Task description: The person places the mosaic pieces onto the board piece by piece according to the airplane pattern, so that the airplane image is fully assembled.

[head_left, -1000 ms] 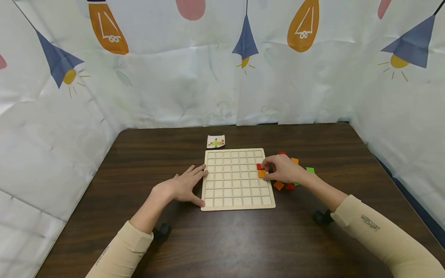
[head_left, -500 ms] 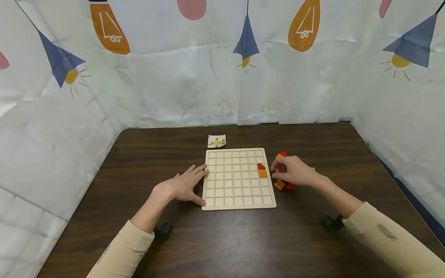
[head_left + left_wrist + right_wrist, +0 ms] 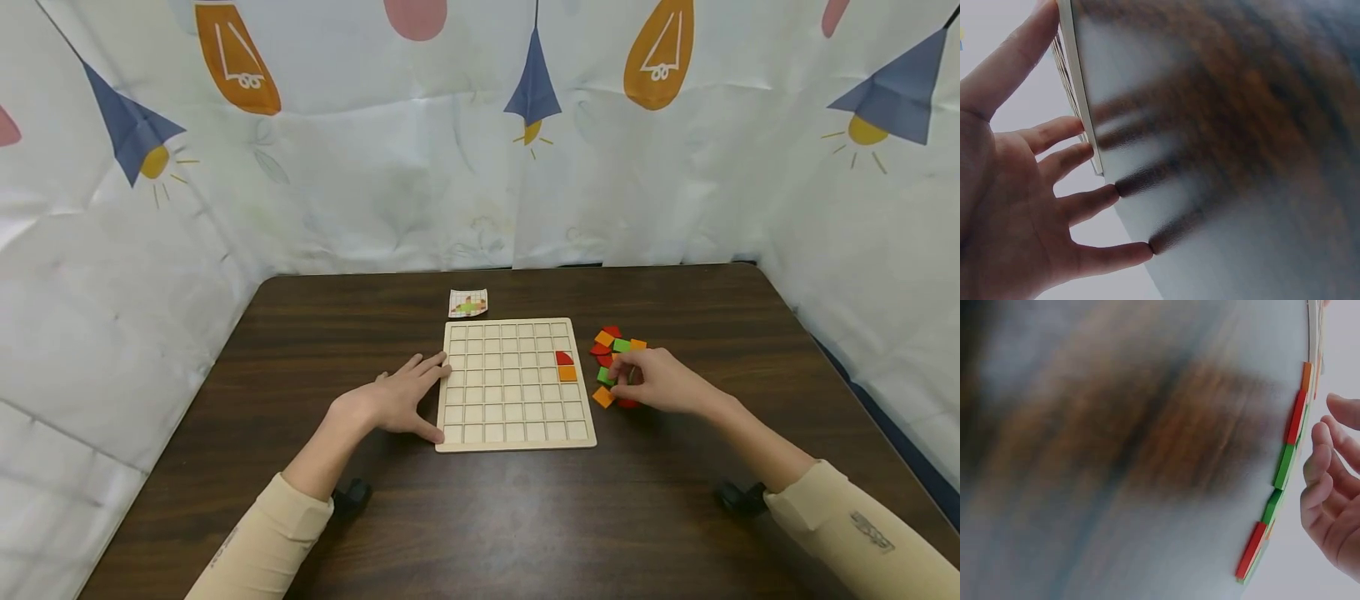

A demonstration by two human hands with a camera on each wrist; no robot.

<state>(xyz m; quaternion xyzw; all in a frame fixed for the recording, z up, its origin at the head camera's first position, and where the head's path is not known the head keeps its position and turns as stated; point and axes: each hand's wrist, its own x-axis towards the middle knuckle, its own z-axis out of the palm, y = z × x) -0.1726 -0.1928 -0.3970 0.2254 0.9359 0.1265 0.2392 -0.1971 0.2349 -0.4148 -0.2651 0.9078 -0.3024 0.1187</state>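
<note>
I find a square grid board (image 3: 502,392) of pale wood lying on the dark wood-grain table (image 3: 480,525), its corners slightly rounded and thin lines dividing it into square cells. Its rightmost column holds a red piece (image 3: 564,357) with one curved edge and, directly on the near side, an orange square tile (image 3: 567,373). To the right of the board I note a cluster of loose tiles (image 3: 604,361) in red, orange and green; edge-on they show flat, solid-coloured sides. The right hand (image 3: 663,382) is poised at this cluster and partly hides it, fingers bent, a small gap to the thumb; I see nothing in its grasp. The left hand (image 3: 401,400) is spread wide, fingers extended, touching the board's left edge and grasping nothing. Just beyond the board's far edge lies a small card (image 3: 468,303), printed with a grid and a green, orange and red figure. The right sleeve (image 3: 855,517) bears dark printed lettering (image 3: 872,532), which I cannot read.
</note>
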